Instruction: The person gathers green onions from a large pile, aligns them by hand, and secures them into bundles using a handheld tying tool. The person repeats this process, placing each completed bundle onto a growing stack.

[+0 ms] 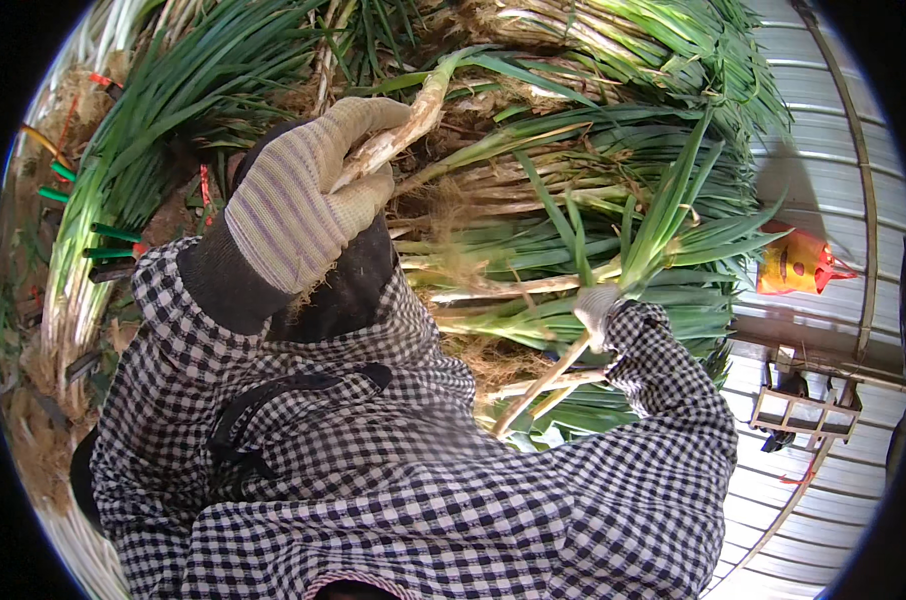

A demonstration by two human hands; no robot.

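My left hand [303, 199], in a striped knit glove, grips a single leek or large green onion [415, 120] at the upper middle. Its dry-skinned pale stalk slants up right to green leaves; stringy roots show below the glove. My right hand [599, 307], also gloved and partly hidden by its checked sleeve, is closed around green onions [546, 386] right of the middle. Their pale stalks point down left, and green leaves rise above the hand. Between and beyond my hands lie heaped green onions [520, 180], roots towards me and leaves to the right.
Bundles of green onions [85, 262] lie at the left, with green-ended ties [115, 232] and red strips near them. More are heaped at the top. Right are a ribbed, pale sheet surface [790, 97], a red and yellow bag [794, 259] and a small metal frame [805, 409].
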